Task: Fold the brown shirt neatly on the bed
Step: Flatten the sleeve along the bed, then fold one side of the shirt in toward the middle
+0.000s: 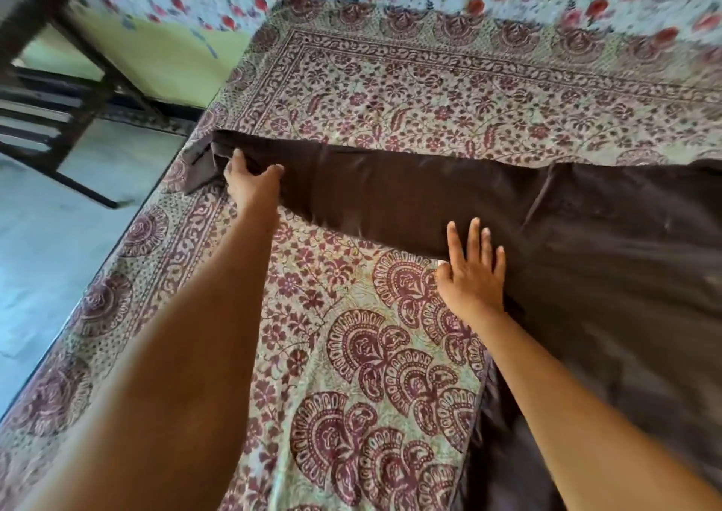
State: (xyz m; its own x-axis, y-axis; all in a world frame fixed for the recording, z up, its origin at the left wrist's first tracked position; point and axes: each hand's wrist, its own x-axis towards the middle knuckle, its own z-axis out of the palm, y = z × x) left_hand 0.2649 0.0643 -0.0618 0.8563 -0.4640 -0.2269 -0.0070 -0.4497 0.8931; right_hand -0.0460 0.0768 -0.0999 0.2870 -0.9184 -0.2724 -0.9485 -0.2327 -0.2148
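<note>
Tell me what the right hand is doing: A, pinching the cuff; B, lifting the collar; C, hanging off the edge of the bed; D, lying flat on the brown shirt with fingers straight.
D: the right hand lies flat, fingers straight, on the brown shirt, near where the sleeve meets the body.

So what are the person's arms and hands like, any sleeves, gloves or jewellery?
Nothing worn that shows. The left hand and right hand are bare, with no gloves, rings, watch or bracelet. Both forearms are uncovered up to the picture's edge, so no sleeve is in view.
</note>
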